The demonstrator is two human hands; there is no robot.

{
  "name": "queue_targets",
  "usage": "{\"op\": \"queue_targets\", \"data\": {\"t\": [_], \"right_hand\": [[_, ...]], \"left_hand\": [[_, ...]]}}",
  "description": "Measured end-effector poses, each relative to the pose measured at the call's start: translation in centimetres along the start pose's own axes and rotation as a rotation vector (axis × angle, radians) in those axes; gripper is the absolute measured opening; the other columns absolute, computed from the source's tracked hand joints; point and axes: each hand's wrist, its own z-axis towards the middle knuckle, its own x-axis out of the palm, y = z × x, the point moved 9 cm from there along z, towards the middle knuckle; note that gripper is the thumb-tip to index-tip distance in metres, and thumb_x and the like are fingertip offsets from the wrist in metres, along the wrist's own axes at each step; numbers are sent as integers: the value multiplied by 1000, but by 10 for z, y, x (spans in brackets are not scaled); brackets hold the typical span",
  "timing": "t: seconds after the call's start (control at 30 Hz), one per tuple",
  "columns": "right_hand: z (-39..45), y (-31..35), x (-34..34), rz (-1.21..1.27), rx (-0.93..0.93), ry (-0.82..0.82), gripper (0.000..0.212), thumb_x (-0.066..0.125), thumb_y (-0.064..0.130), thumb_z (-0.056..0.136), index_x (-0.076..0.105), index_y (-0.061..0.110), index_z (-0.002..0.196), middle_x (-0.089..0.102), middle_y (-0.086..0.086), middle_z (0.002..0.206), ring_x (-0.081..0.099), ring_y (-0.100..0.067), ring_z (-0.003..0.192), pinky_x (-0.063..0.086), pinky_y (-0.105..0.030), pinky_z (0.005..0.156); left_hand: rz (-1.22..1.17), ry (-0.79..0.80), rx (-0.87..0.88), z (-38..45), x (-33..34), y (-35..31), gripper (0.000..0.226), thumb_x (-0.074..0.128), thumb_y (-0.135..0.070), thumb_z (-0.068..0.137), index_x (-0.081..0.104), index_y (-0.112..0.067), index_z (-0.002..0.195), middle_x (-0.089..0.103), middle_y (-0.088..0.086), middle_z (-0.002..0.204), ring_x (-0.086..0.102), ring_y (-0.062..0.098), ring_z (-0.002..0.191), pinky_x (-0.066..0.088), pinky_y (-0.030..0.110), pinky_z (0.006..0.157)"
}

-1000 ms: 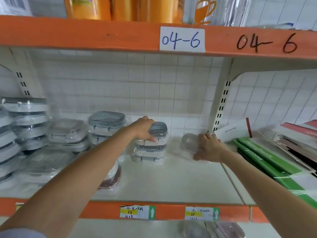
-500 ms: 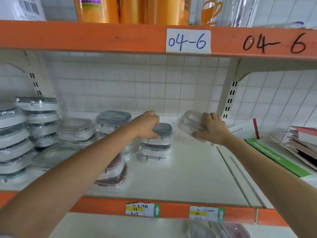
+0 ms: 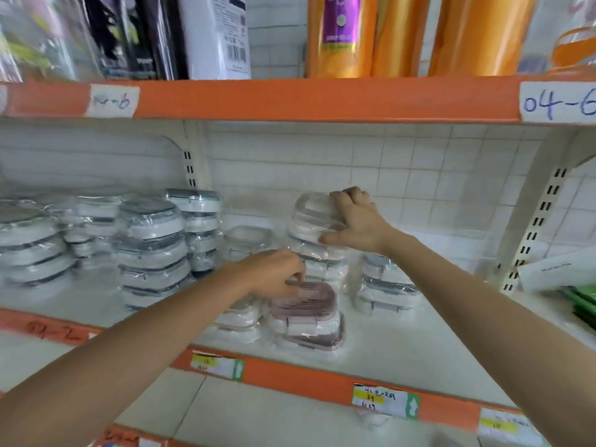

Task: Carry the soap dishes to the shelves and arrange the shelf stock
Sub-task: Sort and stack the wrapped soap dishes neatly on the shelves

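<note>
Soap dish (image 3: 314, 217), clear-wrapped, sits tilted on top of the back stack (image 3: 324, 266), with the right hand (image 3: 356, 222) clamped on it, fingers over the far edge and thumb along the near side. Just below and nearer, the left hand (image 3: 274, 272) curls its fingers onto the pink dish (image 3: 308, 296) crowning the front stack.

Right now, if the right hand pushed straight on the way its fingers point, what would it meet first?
The right hand already grips a wrapped white soap dish on a stack. Its fingers point back-left; beyond lies bare shelf, then probably the white tiled wall, though depth is unclear.
</note>
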Motion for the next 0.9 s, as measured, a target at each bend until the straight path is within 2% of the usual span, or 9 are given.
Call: {"op": "queue_targets", "data": {"t": [0.13,0.27,0.37,0.43,0.5,0.6,0.67,0.77,0.9], "right_hand": [[49,61,40,-35,-77,75,91,70,51,74,28,12,144,33,-13,137,31,-30,126,28,-38,107],[92,99,80,-147,-71,120,83,68,48,77,31,12,141,36,-11,140,32,-28,128,25,-39,105],[113,106,110,-192,-36,184,79,65,49,81,32,13,142,33,-9,147,30,-26,134,19,-39,111],[116,103,128,-252,-4,285,80,59,51,85,25,13,147,23,-6,155,20,-23,142,10,-42,116],[115,99,137,-318,35,359,87,52,57,89,10,14,152,6,-3,160,6,-19,147,1,-44,118],[109,104,130,-340,30,345,93,50,61,88,0,16,153,-3,-2,160,0,-18,147,-2,-42,118],[96,114,116,-305,-14,299,87,53,55,89,8,16,153,4,0,160,7,-20,147,4,-39,117],[61,125,95,-279,-100,251,68,57,41,91,28,16,147,25,-3,153,28,-23,138,23,-37,111],[-7,115,82,-305,-112,270,52,56,31,92,40,16,139,40,-4,139,42,-25,127,41,-38,99]], "left_hand": [[-29,18,-31,-31,-2,46,26,56,-30,93,63,-14,113,59,2,116,54,18,108,46,32,91],[-13,2,-12,-54,0,84,28,56,-29,93,65,-10,112,62,5,114,56,21,108,45,39,92],[-41,-26,2,-66,2,105,26,56,-25,92,65,-9,111,63,5,112,55,21,108,44,39,94],[-55,-36,19,-73,5,113,27,56,-25,93,65,-10,113,63,5,114,55,20,110,43,39,96],[-69,-24,28,-79,9,118,30,55,-28,94,62,-12,119,62,3,120,53,18,114,42,37,99],[-81,-39,46,-85,10,115,31,55,-29,95,62,-11,119,61,2,119,53,17,113,43,35,97],[-81,-55,57,-89,9,105,28,56,-28,94,64,-9,112,62,3,111,55,18,106,44,34,92],[-56,-72,78,-93,9,83,20,57,-25,91,65,-8,99,63,3,97,58,21,96,46,36,85],[-38,-76,98,-97,18,38,19,56,-24,91,66,-12,102,64,4,103,59,22,97,47,32,82]]}}
